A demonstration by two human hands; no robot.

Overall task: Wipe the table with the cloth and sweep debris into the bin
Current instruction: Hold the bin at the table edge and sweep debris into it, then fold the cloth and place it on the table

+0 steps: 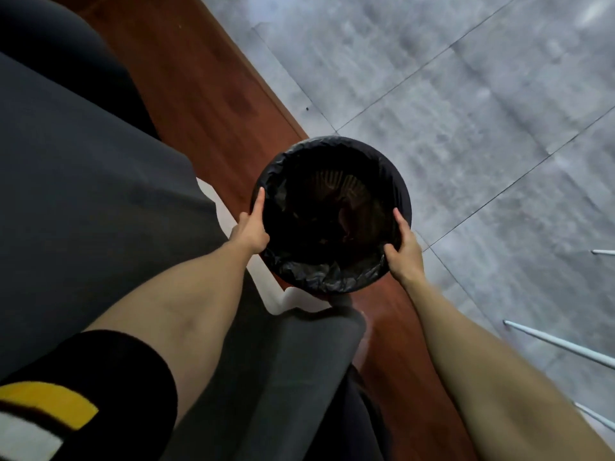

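I have the bin (332,211) between my two hands, one on each side of its round rim. My left hand (251,232) is against the left side of the rim, with one finger (259,201) laid straight along the edge pointing away from me and the other fingers wrapped down the outer wall, where I cannot see them well. My right hand (404,252) clasps the right side, thumb hooked over the lip onto the black liner (319,277) and the fingers curled round the outside. The liner is folded over the rim all the way round and bunches in crinkles at the part nearest me, between my wrists. Deep inside the bin, beyond my thumbs, the ribbed wall shows faintly through the plastic, along with some dark contents too dim to make out. Under the bin and my right forearm runs a strip of reddish-brown wood (206,81); beyond my right hand lies grey tiled floor (466,111). By my left forearm there is dark grey fabric (83,178) with something white (283,301) just under my left wrist. Thin white rods (562,344) slant past my right elbow.
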